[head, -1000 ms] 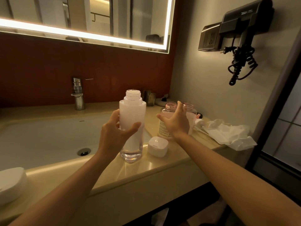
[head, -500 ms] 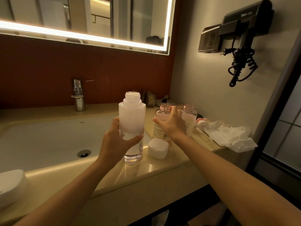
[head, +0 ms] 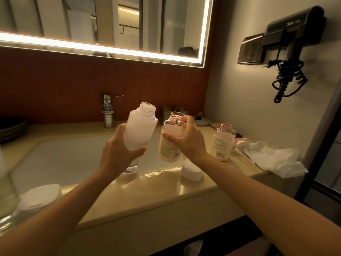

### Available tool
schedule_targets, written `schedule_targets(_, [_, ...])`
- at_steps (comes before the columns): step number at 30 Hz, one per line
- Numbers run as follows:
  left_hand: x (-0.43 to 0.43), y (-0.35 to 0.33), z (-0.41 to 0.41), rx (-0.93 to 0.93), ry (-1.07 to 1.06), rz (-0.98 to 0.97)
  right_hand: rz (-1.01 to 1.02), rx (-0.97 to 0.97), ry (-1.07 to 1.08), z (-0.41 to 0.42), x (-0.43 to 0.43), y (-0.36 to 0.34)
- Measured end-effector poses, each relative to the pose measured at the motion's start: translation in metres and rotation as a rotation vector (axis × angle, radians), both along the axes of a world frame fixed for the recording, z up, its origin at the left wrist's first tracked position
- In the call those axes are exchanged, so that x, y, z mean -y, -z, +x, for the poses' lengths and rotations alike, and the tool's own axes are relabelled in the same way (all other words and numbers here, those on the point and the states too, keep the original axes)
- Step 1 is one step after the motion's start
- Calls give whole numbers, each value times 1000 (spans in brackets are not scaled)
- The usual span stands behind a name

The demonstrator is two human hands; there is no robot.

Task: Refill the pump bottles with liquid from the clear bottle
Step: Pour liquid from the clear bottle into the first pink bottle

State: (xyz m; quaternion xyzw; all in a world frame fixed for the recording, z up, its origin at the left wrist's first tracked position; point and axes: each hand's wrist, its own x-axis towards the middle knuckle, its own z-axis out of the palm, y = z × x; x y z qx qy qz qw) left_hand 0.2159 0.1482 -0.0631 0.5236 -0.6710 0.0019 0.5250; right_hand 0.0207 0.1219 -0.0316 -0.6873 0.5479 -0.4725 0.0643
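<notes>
We are gripping the clear bottle (head: 140,133) in the left hand (head: 118,156), fingers curled round its body, tilting it above the sink's (head: 55,159) right edge. The right hand (head: 190,143) is wrapping the uncapped pump bottle (head: 168,150) just right of it. A second pump bottle (head: 222,145) is standing farther right of the sink. Pouring looks about to begin. The next move is calling for lip over neck, then slow tipping.

clear bottle (head: 140,133) in my left hand (head: 118,154) is showing milky white | pump bottle (head: 168,146) in my right hand (head: 187,143) is showing pink neck, cream barcoded label | far wall (head: 55,85) is glowing dark red
</notes>
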Motion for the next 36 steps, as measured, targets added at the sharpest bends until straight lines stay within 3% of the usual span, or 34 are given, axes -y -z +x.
schedule_targets(11, [1, -15, 25, 317, -122, -74, 62, -111, 55, 28, -17, 32])
schedule_targets(18, [7, -25, 26, 481, -118, -133, 128, 161, -115, 32, -23, 36])
schedule_targets(36, [9, -44, 30, 739, -165, -244, 86, 142, -56, 33, -23, 41])
